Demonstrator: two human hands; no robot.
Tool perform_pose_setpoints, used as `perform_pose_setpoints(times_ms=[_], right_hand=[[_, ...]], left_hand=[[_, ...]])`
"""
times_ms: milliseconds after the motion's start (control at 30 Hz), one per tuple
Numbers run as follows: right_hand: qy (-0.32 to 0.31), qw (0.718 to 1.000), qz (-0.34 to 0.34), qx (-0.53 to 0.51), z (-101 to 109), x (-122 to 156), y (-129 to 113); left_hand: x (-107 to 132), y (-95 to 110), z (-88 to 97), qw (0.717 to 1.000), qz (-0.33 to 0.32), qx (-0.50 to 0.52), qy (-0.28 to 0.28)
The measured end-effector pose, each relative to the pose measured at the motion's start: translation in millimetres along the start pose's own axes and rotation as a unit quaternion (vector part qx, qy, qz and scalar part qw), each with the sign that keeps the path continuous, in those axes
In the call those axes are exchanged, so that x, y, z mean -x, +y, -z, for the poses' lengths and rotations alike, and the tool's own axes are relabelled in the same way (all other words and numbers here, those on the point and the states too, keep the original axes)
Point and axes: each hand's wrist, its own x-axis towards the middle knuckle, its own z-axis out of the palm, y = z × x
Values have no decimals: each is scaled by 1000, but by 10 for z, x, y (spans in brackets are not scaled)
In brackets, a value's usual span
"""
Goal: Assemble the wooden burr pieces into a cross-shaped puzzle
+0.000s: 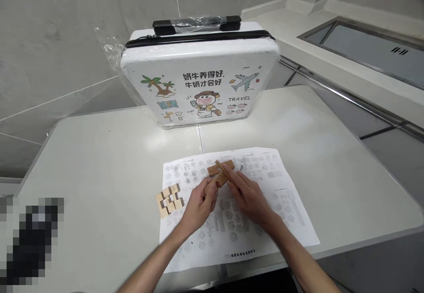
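Note:
Over a printed paper sheet (205, 257) on the table, my two hands meet around brown notched wooden puzzle pieces (222, 177). My left hand (200, 202) is closed on the near left end of them. From the other side, my right hand (248, 193) pinches a piece that lies slanted across the others. Fingers cover part of the wood, so how the pieces join cannot be made out. To the left of my left hand, several pale notched wooden pieces (170, 199) lie side by side, partly on the sheet's edge.
A white suitcase (205, 54) in clear plastic wrap stands upright at the back of the table (109, 174). On the right is a counter (278, 24) with a sink (367, 48). A blurred dark shape (35, 240) sits at the lower left.

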Motion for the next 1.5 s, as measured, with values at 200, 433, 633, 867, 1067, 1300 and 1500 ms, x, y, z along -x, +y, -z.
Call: perform_pose_setpoints(times_ms=[200,433,633,867,1067,1300,1500], right_hand=[[-27,998,38,44,-19,43,56],[-24,995,63,72,-122,57,-5],[-5,998,41,56,-120,58,4],[43,997,35,52,-121,64,-1],[36,996,41,73,-136,72,36],[35,996,49,63,-147,84,69],[39,997,29,54,-132,73,49]], left_hand=[[9,-30,12,1000,3,-19,-7],[11,-75,1,1000,2,25,-12],[29,-74,-19,1000,-4,-18,-1],[52,-49,-56,994,-24,-106,30],[55,-39,-48,991,-32,-130,23],[52,-80,-31,994,-33,-102,11],[60,-84,-55,999,-30,13,17]])
